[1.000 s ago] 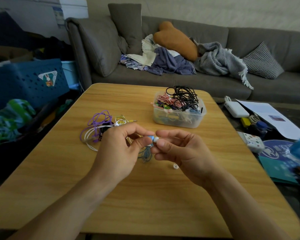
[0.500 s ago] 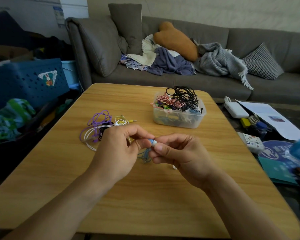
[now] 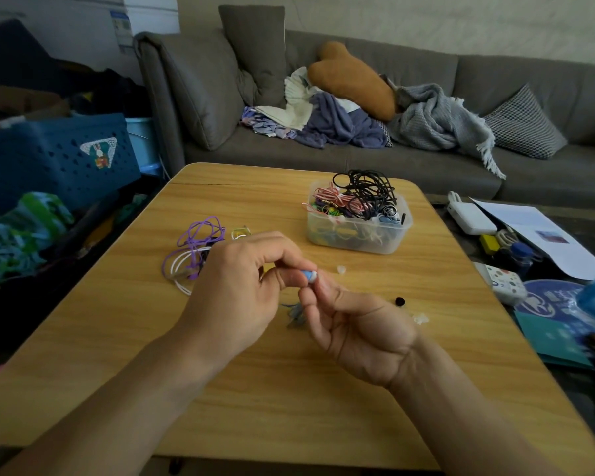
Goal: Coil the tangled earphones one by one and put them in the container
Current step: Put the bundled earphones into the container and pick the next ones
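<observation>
Fingers (image 3: pixel 291 278) of both hands pinch a blue earbud (image 3: pixel 310 275) mid-table (image 3: pixel 289 407), well inside every edge.

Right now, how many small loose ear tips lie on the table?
3: a clear one beyond the hands, a black one right of the right hand, a clear one nearer. Others may be hidden under the hands.

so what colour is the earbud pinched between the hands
Light blue with a white tip, seen in the head view: the earbud.

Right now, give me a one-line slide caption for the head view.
Both hands pinch a blue earbud above the wooden table, between a purple-and-white tangle and a cable-filled clear container.
</observation>
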Available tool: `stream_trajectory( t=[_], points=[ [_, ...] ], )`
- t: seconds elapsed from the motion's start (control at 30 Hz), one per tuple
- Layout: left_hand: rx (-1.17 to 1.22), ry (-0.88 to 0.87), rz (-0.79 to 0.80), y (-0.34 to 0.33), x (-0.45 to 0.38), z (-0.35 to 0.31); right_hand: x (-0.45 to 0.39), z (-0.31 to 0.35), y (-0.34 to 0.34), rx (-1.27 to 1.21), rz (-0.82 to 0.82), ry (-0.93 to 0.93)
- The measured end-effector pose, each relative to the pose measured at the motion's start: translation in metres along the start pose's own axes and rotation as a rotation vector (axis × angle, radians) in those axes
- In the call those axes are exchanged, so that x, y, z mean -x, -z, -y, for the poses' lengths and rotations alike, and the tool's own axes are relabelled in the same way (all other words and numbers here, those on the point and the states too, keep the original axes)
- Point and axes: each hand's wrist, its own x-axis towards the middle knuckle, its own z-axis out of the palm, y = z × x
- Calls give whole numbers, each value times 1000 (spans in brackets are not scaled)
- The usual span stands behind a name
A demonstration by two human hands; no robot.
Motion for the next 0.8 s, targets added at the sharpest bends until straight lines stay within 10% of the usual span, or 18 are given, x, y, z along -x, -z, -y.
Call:
stream_trajectory(
  t=[0.8],
  points=[
    [209,544,-27,-2,9,2,-10,8,7,1406,-155,1070]
  ],
)
